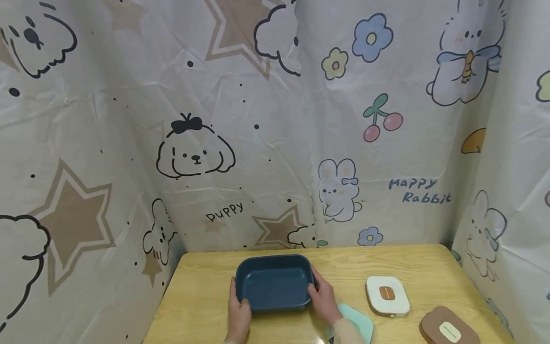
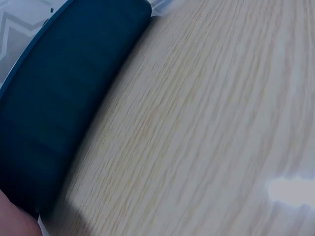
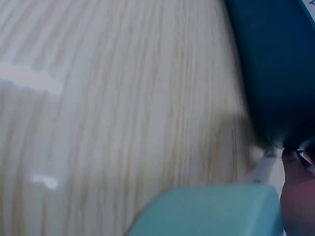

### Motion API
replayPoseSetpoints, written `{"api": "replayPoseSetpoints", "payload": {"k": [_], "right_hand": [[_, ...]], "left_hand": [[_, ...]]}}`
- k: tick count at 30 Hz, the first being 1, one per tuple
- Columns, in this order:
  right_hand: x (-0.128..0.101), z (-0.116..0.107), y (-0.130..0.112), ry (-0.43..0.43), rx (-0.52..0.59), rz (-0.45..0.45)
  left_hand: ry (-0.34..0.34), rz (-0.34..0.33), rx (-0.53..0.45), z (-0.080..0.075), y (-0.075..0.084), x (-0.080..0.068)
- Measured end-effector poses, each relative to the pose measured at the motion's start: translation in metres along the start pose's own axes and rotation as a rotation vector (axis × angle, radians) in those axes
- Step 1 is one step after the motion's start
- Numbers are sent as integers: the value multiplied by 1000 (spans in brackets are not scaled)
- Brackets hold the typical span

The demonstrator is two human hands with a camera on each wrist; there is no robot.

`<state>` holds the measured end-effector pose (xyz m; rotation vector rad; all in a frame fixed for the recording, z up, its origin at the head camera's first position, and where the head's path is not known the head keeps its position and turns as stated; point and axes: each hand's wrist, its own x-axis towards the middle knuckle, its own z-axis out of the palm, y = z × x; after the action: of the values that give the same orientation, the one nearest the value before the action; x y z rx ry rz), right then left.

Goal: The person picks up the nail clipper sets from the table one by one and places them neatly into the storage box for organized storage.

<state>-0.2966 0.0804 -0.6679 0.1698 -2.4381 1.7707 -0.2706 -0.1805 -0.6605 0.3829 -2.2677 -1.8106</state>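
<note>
Blue tray (image 1: 273, 283) on the table (image 1: 202, 296) — left hand (image 1: 238, 310) and right hand (image 1: 324, 298) each keep a grip on its ends.

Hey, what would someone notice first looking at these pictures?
Probably the dark blue tray mid-table, gripped at its ends by the left hand and right hand. Next, the cartoon curtain of puppies and rabbits behind the wooden table. To the right lie a white lid, a brown lid and a mint lid.
</note>
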Motion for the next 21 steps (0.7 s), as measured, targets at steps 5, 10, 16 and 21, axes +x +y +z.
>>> {"api": "replayPoseSetpoints", "payload": {"k": [5, 10, 16, 21], "right_hand": [[2, -10, -3, 0, -21, 22], [6, -24, -7, 10, -58, 2], [7, -33, -6, 1, -102, 17], [5, -35, -4, 14, -113, 6]], "left_hand": [[10, 18, 3, 10, 5, -2], [9, 45, -1, 22, 12, -3], [21, 63, 17, 31, 12, -5], [7, 51, 15, 35, 10, -7]]}}
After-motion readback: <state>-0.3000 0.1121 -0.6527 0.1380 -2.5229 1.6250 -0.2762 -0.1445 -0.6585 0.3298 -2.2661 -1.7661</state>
